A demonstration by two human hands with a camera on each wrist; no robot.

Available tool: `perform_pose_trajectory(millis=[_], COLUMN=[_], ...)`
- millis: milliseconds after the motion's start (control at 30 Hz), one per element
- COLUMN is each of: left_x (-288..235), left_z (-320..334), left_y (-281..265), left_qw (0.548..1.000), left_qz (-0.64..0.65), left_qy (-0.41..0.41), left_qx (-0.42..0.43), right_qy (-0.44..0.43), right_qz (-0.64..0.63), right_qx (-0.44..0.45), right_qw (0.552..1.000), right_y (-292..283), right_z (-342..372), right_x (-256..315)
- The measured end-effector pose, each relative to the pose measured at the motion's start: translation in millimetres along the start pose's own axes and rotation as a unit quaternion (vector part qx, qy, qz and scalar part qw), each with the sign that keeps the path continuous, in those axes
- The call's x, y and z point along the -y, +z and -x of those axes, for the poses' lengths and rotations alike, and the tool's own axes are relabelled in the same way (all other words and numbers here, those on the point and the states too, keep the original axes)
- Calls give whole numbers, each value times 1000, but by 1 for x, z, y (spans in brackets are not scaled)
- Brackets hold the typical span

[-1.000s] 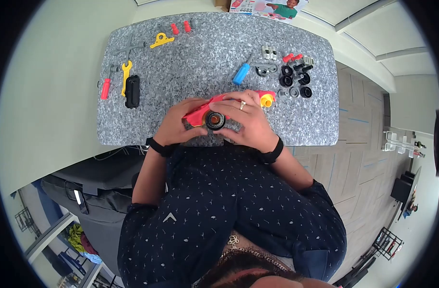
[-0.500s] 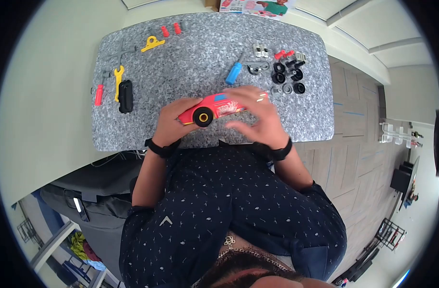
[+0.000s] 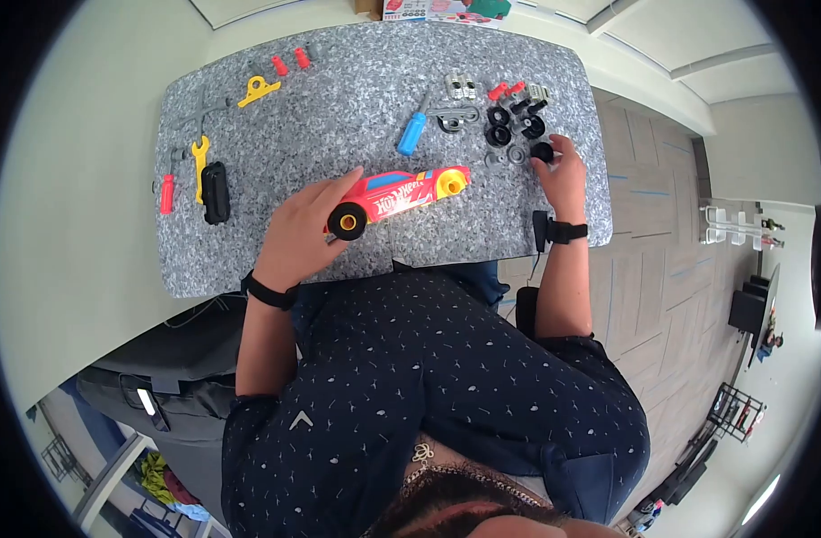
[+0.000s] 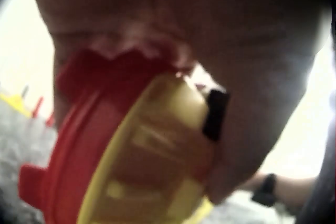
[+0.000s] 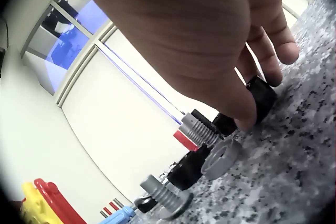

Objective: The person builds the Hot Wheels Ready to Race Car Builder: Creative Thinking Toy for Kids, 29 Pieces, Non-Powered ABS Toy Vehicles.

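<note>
A red toy car (image 3: 394, 195) with a yellow base lies near the table's front edge. My left hand (image 3: 295, 229) grips its left end, and the car's red body and yellow underside (image 4: 152, 150) fill much of the left wrist view. One black wheel (image 3: 347, 221) sits on the car's near left side. At the other end a yellow hub (image 3: 452, 184) shows bare. Over at the right, my right hand (image 3: 565, 184) pinches a loose black wheel (image 5: 262, 96) between thumb and fingers, down at the tabletop. Grey rings (image 3: 515, 155) lie just left of those fingers.
Loose wheels (image 3: 498, 135), red pieces and grey parts cluster at the right. A blue screwdriver (image 3: 412, 134) lies behind the car. Leftward are a yellow wrench (image 3: 200, 169), a black part (image 3: 215, 193) and a red-handled tool (image 3: 166, 194). A box (image 3: 446, 10) stands beyond the far edge.
My right hand has left the car and moved right to the loose wheels, where it now holds one. The car has been turned so its side faces up, still in my left hand.
</note>
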State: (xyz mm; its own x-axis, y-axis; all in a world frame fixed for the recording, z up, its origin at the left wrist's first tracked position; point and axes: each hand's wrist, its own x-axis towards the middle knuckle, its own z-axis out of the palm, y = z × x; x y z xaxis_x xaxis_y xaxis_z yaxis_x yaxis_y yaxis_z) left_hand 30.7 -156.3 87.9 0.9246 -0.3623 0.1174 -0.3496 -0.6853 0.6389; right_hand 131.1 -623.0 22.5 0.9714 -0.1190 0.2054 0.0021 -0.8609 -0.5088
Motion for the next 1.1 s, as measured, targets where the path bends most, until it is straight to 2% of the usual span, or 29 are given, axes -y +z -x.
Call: perform_pose_trajectory(millis=[33, 67, 100, 167, 200, 233, 300, 367, 567, 667, 800, 900, 1000, 1100], left_x=[-2, -4, -5, -6, -4, -1, 2, 3, 1, 5, 4, 3, 6, 11], left_z=[-1, -1, 0, -1, -2, -1, -2, -3, 1, 1, 2, 2, 4, 7], left_y=[-2, -3, -2, 1, 3, 6, 10, 10, 6, 7, 6, 5, 4, 1], left_qw=[1000, 1000, 1000, 999, 999, 999, 999, 1000, 999, 999, 1000, 1000, 999, 997], left_qz=[-3, -5, -14, -29, -32, -34, -33, -30, -43, -32, -29, -26, -40, -74], left_qy=[-4, -9, -13, -17, -11, -3, 4, 0, -5, -1, -7, -10, 0, 13], left_qx=[9, 18, 19, 24, 18, 12, 8, 6, 5, -3, 0, 0, -2, -2], right_qy=[3, -17, -16, -7, -44, -128, -202, -237, -261, -280, -202, -10, -44, -128], right_qz=[-6, -20, -133, -350, -439, -453, -384, -390, -302, -293, -391, -292, -76, -39], right_qx=[2, -41, -35, -25, 42, 40, 74, 84, 89, 107, 45, -6, 4, 14], right_qw=[1000, 999, 990, 936, 896, 881, 898, 886, 912, 908, 897, 956, 996, 991], right_y=[-1, -1, -1, -11, -13, -11, -9, 3, 17, 23, 10, 10, 0, 11], right_z=[-1, -1, 3, 15, 22, 30, 45, 53, 66, 69, 62, 40, 21, 12], right_x=[4, 9, 14, 52, 64, 89, 117, 131, 130, 130, 109, 64, 54, 37])
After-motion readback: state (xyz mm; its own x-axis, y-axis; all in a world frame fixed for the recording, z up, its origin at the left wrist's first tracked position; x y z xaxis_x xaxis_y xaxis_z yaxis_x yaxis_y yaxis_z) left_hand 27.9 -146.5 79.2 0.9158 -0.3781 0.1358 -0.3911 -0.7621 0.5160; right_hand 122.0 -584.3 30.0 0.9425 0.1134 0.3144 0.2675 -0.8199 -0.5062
